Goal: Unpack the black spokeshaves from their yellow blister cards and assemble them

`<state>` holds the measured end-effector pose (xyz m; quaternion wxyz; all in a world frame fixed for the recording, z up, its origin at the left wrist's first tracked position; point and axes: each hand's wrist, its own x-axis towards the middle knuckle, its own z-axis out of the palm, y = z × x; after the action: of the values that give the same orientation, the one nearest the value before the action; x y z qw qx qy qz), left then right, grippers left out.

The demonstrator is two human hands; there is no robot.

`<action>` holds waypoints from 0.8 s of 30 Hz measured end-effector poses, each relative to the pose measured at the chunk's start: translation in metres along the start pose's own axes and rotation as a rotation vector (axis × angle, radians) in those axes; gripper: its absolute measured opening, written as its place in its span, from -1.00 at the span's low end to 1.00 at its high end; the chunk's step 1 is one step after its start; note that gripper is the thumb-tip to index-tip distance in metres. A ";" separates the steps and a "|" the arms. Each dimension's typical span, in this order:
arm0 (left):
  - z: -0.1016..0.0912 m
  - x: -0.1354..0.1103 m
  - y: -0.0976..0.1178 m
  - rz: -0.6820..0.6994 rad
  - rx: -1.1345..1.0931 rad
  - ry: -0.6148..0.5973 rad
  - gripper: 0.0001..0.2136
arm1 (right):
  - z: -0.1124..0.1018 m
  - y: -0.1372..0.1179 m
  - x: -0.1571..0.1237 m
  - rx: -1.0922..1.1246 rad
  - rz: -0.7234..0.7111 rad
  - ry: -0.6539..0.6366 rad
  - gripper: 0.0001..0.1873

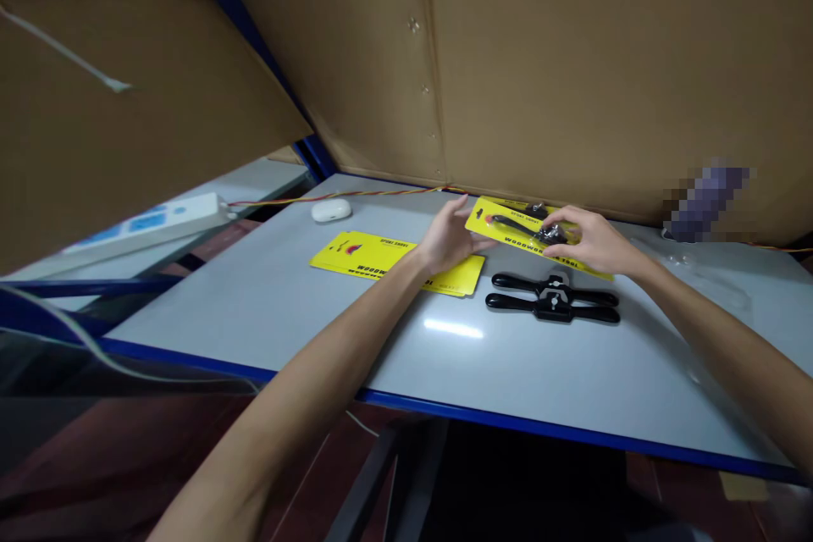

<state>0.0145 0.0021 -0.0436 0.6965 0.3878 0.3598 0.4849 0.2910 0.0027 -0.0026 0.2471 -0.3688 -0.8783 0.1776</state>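
My right hand (590, 241) grips a packaged spokeshave (517, 229), a black tool on a yellow card, with thumb and fingers closed over the tool's middle. My left hand (446, 239) is at the card's left end, thumb and fingers apart, fingertips near its lower edge. Behind it, a second yellow package (508, 201) with a dark tool is partly hidden. Two loose black spokeshaves (554, 305) lie side by side on the table below my right hand. Yellow printed backing cards (336, 252) lie flat, partly covered by my left wrist.
Clear plastic pieces (717, 284) lie on the grey table (254, 296) at the right. A small white case (331, 210) sits at the back left, near a red-and-yellow cable (374, 193). A white power strip (158, 220) rests farther left. Brown board (572, 59) walls the back.
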 end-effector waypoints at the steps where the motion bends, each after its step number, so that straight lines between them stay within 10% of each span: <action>1: 0.003 -0.003 0.000 -0.065 -0.060 -0.107 -0.44 | 0.002 -0.001 0.001 0.019 -0.040 -0.012 -0.62; 4: 0.008 -0.009 -0.001 -0.105 -0.169 -0.231 -0.52 | 0.008 0.000 0.005 0.008 -0.122 -0.008 -0.58; 11: 0.008 -0.006 -0.005 -0.050 -0.145 -0.103 -0.73 | 0.003 0.016 0.009 -0.110 -0.048 0.007 -0.29; 24: 0.014 -0.005 -0.010 -0.029 -0.230 -0.056 -0.53 | -0.001 0.026 0.003 -0.021 0.011 0.008 -0.20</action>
<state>0.0293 -0.0077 -0.0456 0.7530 0.3134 0.2877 0.5021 0.3043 0.0220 -0.0133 0.2457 -0.3769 -0.8771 0.1682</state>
